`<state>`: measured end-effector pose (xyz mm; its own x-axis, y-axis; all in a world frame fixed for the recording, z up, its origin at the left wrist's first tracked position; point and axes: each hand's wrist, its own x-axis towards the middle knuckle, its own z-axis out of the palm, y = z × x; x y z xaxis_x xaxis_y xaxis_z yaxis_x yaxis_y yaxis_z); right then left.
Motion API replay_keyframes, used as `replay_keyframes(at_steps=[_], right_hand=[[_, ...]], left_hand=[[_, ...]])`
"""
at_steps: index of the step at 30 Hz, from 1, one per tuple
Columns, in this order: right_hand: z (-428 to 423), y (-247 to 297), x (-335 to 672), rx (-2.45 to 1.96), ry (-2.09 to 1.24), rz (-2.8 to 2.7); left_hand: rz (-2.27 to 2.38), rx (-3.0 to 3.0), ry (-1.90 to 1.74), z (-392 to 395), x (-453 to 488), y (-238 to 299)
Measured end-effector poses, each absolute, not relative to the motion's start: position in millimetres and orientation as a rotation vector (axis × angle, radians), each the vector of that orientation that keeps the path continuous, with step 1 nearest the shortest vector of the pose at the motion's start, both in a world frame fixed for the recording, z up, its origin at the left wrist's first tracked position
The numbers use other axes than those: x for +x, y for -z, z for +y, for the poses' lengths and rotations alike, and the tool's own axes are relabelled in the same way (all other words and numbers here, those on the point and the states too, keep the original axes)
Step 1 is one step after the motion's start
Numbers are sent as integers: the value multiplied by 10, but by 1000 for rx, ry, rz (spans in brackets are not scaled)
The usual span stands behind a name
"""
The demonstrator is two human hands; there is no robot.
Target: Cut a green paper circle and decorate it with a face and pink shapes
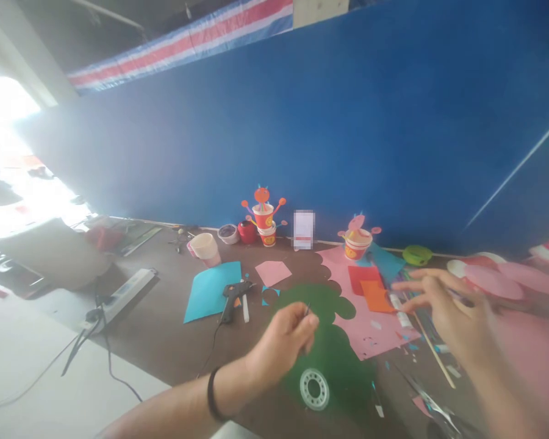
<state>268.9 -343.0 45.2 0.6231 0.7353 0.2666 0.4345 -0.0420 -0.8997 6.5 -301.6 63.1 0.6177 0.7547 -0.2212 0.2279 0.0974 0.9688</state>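
My left hand [284, 336] is closed in a pinch over the green scalloped paper [354, 353]. A thin dark tip shows at its fingers; what it belongs to I cannot make out. On the green paper lies a white ring with holes [315, 389], just below this hand. My right hand [452, 317], slightly blurred, hovers at the right with its fingers spread. A dark narrow thing shows by its palm, and I cannot tell whether it is held. Near its fingertips are an orange paper square [376, 296], a red paper piece [363, 279] and a white tube [399, 310].
A black glue gun [231, 299] lies by a blue sheet [205, 296]. Decorated paper cups [268, 235] and another decorated cup [358, 249] stand toward the blue wall [302, 122]. Scissors [437, 414] lie lower right. A power strip [127, 292] with cords sits left.
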Motion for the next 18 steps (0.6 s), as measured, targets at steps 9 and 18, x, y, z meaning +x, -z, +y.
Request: replay_keyframes(at_steps=[9, 18], right_hand=[[-3597, -715, 2016, -1150, -739, -747], [-3515, -508, 1906, -1248, -778, -860]], left_hand=[[716, 2093, -491, -2680, 243, -593], [709, 2139, -424, -2709, 257, -572]])
